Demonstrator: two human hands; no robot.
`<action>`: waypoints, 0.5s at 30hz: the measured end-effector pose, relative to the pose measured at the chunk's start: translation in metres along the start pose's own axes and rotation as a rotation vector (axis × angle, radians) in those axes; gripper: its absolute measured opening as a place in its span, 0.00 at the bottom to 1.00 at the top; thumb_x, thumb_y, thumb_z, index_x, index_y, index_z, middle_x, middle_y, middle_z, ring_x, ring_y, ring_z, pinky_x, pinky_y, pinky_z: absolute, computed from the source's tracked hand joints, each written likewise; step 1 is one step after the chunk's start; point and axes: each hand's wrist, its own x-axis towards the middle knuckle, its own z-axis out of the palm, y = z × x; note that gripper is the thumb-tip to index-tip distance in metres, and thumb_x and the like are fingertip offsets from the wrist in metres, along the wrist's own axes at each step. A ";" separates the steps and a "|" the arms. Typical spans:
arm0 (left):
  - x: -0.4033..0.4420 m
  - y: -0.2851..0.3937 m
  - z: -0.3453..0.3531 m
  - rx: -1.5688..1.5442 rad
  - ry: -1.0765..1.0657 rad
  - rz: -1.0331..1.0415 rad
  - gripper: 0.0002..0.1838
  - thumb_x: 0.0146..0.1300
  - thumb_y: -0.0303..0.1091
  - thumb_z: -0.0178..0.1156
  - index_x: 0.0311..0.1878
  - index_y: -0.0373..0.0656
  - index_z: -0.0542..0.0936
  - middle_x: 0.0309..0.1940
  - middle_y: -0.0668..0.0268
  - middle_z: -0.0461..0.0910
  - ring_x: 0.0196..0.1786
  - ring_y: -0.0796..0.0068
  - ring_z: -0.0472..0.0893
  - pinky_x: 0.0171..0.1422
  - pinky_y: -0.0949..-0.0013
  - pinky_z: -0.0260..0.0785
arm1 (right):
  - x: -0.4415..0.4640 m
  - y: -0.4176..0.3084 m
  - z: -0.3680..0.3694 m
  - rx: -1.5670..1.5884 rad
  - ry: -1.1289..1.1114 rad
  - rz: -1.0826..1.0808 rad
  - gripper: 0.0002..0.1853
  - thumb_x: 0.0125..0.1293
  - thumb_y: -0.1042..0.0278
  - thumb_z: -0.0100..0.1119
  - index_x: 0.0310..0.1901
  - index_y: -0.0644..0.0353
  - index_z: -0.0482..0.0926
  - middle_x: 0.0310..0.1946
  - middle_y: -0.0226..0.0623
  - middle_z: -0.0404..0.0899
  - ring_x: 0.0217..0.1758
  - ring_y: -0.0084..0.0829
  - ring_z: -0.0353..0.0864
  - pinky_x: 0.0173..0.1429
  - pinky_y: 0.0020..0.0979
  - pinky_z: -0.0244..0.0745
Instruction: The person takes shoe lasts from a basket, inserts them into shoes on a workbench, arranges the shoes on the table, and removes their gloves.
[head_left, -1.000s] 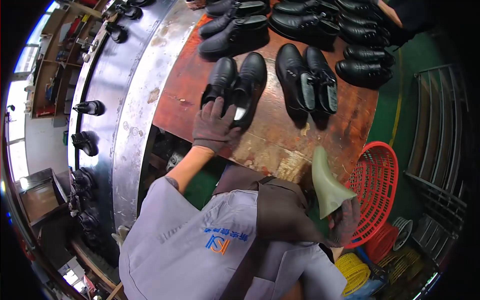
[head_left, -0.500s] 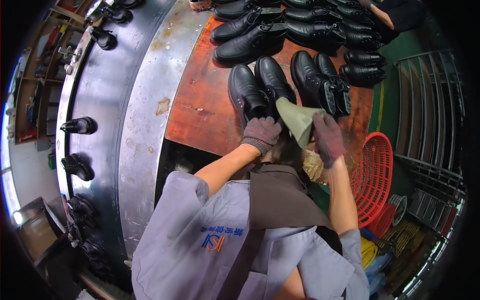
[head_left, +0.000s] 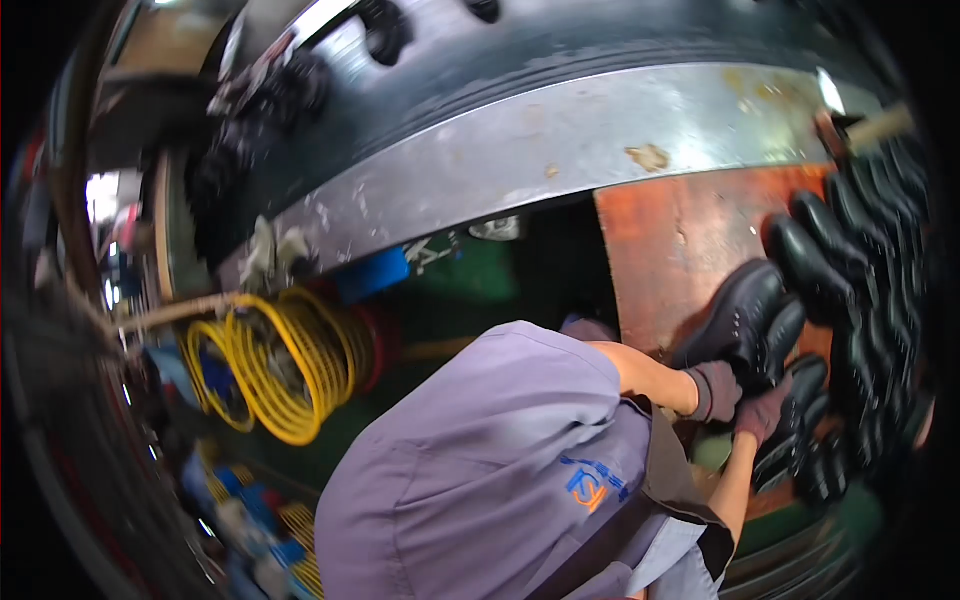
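My left hand, in a dark knit glove, has its fingers curled at the opening of a black lace-up shoe. Beside it, my gloved right hand is closed at the heel end of the neighbouring black shoe; what its fingers grip is hidden. Between my forearms, just below the hands, part of a pale green form shows. The rest of that form is out of sight. Both shoes lie on the reddish worn tabletop, toes pointing away from me.
More black shoes stand in rows on the right side of the table. A metal ledge and a conveyor with shoes run along the far side. Yellow baskets and a blue object are at the left, below table height.
The camera view has swung round strongly, bringing the yellow baskets to the left. My hands have come closer together, and the green form, earlier in my right hand, is now mostly hidden.
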 end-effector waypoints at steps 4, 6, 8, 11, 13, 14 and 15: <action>-0.005 0.010 -0.012 -0.061 -0.011 -0.136 0.24 0.57 0.46 0.57 0.48 0.39 0.89 0.41 0.49 0.89 0.45 0.49 0.88 0.50 0.52 0.79 | 0.055 0.075 0.056 0.334 0.064 -0.092 0.43 0.63 0.58 0.71 0.77 0.34 0.60 0.56 0.42 0.84 0.57 0.43 0.84 0.66 0.39 0.74; -0.011 0.011 -0.012 -0.099 0.017 -0.163 0.23 0.56 0.46 0.58 0.46 0.42 0.90 0.38 0.49 0.89 0.44 0.48 0.89 0.49 0.51 0.80 | 0.008 0.027 0.014 0.163 0.074 -0.256 0.41 0.65 0.58 0.70 0.77 0.36 0.61 0.62 0.45 0.81 0.62 0.46 0.82 0.68 0.41 0.73; -0.022 0.016 -0.012 -0.119 0.108 -0.184 0.21 0.56 0.47 0.59 0.43 0.43 0.90 0.36 0.49 0.89 0.43 0.48 0.89 0.49 0.52 0.81 | 0.000 0.022 -0.001 0.101 0.002 -0.256 0.39 0.67 0.57 0.68 0.78 0.42 0.60 0.65 0.50 0.79 0.67 0.50 0.79 0.70 0.43 0.71; -0.032 0.023 -0.002 -0.114 0.140 -0.252 0.22 0.55 0.50 0.61 0.42 0.42 0.90 0.37 0.50 0.89 0.43 0.49 0.89 0.50 0.53 0.81 | 0.006 0.052 0.010 0.213 -0.009 -0.510 0.39 0.70 0.53 0.64 0.79 0.49 0.59 0.67 0.54 0.75 0.70 0.53 0.76 0.72 0.43 0.69; -0.035 0.025 0.011 -0.051 0.138 -0.286 0.24 0.54 0.49 0.61 0.43 0.40 0.91 0.37 0.52 0.89 0.42 0.49 0.89 0.50 0.53 0.81 | 0.005 0.059 0.015 0.291 -0.070 -0.537 0.38 0.72 0.50 0.62 0.79 0.50 0.60 0.68 0.53 0.75 0.70 0.53 0.75 0.72 0.43 0.68; -0.047 0.028 0.019 -0.036 0.241 -0.324 0.22 0.56 0.47 0.59 0.43 0.41 0.91 0.37 0.53 0.90 0.43 0.50 0.89 0.49 0.53 0.82 | -0.022 0.051 0.003 0.330 -0.121 -0.493 0.38 0.72 0.48 0.61 0.79 0.52 0.60 0.68 0.53 0.74 0.70 0.53 0.75 0.72 0.43 0.68; -0.055 0.031 0.029 0.039 0.323 -0.266 0.21 0.57 0.46 0.59 0.43 0.41 0.91 0.39 0.54 0.89 0.45 0.51 0.88 0.49 0.53 0.82 | -0.048 0.041 -0.005 0.357 -0.122 -0.472 0.40 0.74 0.45 0.58 0.79 0.59 0.59 0.69 0.54 0.74 0.71 0.52 0.73 0.73 0.43 0.67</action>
